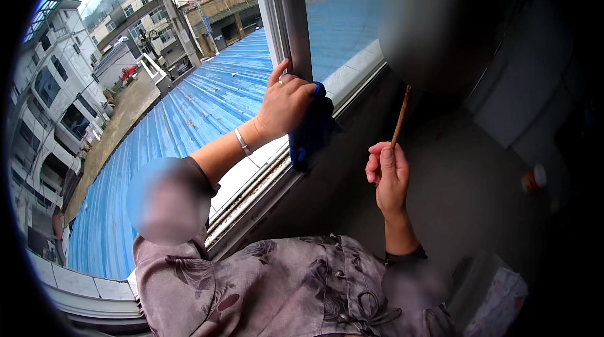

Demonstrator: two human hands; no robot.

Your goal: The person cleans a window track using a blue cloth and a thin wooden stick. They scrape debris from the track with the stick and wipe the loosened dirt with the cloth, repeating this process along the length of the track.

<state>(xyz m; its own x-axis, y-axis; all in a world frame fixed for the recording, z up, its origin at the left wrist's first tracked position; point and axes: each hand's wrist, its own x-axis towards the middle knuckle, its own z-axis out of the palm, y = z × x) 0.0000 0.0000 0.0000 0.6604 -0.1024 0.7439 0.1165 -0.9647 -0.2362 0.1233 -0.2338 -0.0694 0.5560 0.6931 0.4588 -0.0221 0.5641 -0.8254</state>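
My left hand (282, 110), with a ring and a bracelet, is closed on a dark blue cloth (308, 139). It rests against the upright window frame (282, 16), one finger stretched along the frame, and the cloth hangs down over the inner side of the sill. Lower and to the right, my right hand (391, 179) grips a thin wooden stick (401, 117) between thumb and fingers. The stick points upward, and its upper end is lost behind a blurred patch.
Dirt lies in the window's lower track (251, 191). A glass pane (343, 28) stands right of the frame. Outside, a blue corrugated roof (182, 126) slopes below the opening. A red and white tub (535, 178) and a patterned item (500, 299) are at the right.
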